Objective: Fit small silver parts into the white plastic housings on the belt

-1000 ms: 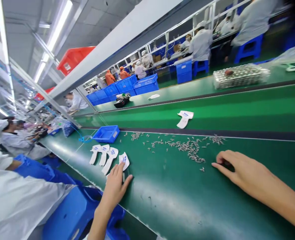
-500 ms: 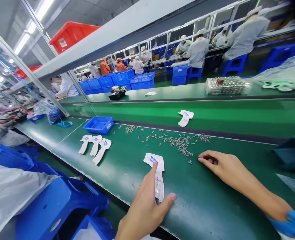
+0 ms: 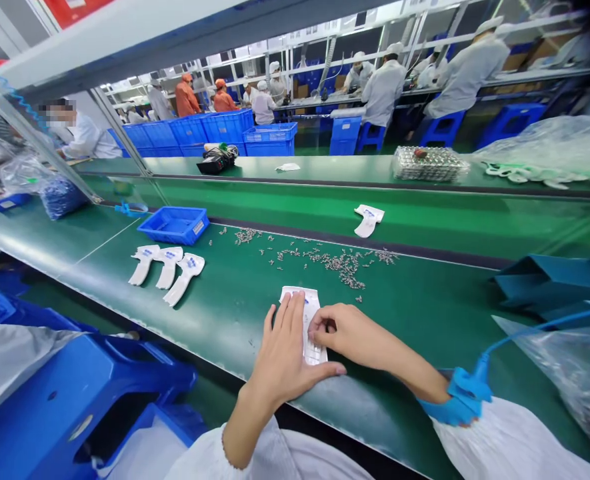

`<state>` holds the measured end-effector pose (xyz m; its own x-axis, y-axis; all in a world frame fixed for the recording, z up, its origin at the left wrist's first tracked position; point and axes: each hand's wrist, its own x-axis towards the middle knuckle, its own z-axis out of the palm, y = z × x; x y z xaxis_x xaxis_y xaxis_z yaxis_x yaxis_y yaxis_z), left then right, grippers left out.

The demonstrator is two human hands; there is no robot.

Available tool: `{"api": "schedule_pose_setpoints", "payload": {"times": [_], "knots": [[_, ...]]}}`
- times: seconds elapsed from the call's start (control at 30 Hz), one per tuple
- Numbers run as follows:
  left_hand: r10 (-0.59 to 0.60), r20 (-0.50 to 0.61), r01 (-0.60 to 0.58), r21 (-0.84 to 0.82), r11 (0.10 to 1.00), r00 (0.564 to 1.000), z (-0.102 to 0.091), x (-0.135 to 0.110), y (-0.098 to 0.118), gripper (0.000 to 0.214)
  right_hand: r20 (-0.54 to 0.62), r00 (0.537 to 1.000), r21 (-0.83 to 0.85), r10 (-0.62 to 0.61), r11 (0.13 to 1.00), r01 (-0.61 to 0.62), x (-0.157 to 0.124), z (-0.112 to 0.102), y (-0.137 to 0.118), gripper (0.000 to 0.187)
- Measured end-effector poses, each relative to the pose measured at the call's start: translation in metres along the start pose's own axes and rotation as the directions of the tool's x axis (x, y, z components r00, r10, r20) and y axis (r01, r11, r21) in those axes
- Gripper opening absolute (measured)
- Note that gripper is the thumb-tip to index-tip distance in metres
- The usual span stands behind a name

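Note:
On the green bench in front of me lies a white pistol-shaped plastic shell [image 3: 316, 355], partly covered by both hands. My left hand [image 3: 281, 357] rests flat over its left side, fingers stretched and thumb out toward the near end. Fingertips of my right hand [image 3: 342, 331] are pinched together against the shell's right side; whatever they may hold is too small or hidden. Beyond the hands, small metal screws [image 3: 347, 267] lie scattered in loose heaps. Several similar white shells, such as the leftmost one [image 3: 142, 265], are lined up to the left.
A blue tray [image 3: 175, 225] sits behind the lined-up shells. Another white shell [image 3: 369, 220] is on the green strip at the back. A clear tray stack [image 3: 429, 165] stands on the far ledge. At right are a dark teal bin [image 3: 555, 283] and a blue wrist-strap cord [image 3: 539, 328].
My right hand has moved left from beside the screws onto the shell. My left hand has flattened over the shell, its fingers now covering more of it. The camera view has shifted.

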<state>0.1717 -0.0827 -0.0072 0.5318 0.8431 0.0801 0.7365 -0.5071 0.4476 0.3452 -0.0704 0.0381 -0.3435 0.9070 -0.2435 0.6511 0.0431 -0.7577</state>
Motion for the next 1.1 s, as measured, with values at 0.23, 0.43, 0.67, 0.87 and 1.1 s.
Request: {"api": "schedule_pose_setpoints", "payload": {"times": [0.23, 0.43, 0.67, 0.87, 1.1], "knots": [[0.012, -0.032, -0.013, -0.027, 1.000, 0.999, 0.004, -0.001, -0.002, 0.112, -0.015, 1.000, -0.092, 0.026, 0.995, -0.028, 0.003, -0.004, -0.002, 0.011], [0.021, -0.023, -0.021, 0.009, 1.000, 1.000, 0.001, -0.001, 0.000, 0.108, 0.003, 0.998, -0.149, 0.063, 0.987, -0.062, 0.003, -0.004, -0.005, 0.011], [0.031, -0.056, -0.030, 0.014, 0.999, 0.998, 0.005, -0.001, -0.001, 0.114, 0.001, 0.995, -0.275, 0.097, 0.957, -0.093, 0.008, -0.001, 0.001, 0.011], [0.030, -0.041, -0.029, 0.031, 0.999, 0.999, 0.005, -0.001, -0.003, 0.113, 0.021, 0.999, -0.232, 0.044, 0.972, -0.038, 0.010, -0.008, 0.006, 0.006], [0.041, -0.083, -0.039, 0.027, 0.999, 0.996, 0.009, -0.002, -0.005, 0.118, -0.352, 0.936, -0.431, 0.010, 0.886, -0.171, -0.007, -0.039, 0.062, 0.027]]}}
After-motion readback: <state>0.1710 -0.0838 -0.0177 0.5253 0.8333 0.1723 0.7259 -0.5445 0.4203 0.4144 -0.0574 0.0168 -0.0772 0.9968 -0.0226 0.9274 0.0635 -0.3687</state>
